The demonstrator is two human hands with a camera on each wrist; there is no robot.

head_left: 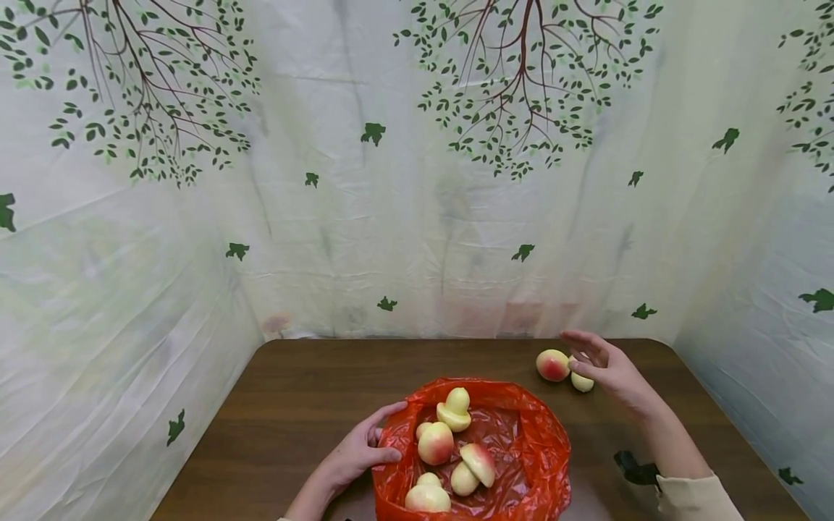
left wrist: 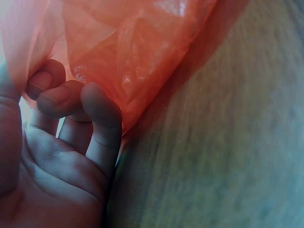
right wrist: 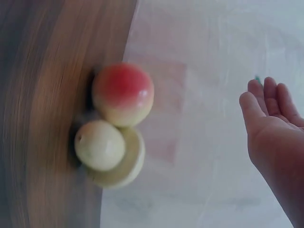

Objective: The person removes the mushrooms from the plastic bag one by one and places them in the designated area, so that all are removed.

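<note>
Five mushroom shapes [head_left: 478, 463]; one round piece [head_left: 552, 365]; one bag [head_left: 550, 452]; one table [head_left: 293, 391]

Right sleeve [head_left: 698, 499] plain cream, cuff [head_left: 666, 493] short of wrist; small black device [head_left: 635, 469] beside cuff.

A head-worn camera looks forward and down over the tabletop [head_left: 293, 383] to its far edge. The left-wrist camera peers in tight on the left hand [left wrist: 66, 152] and a red bag [left wrist: 137, 47], both shared with the head view; the right-wrist camera, turned sideways, faces two mushroom-shaped pieces [right wrist: 123, 92] near the far right corner, also in the head view.
</note>
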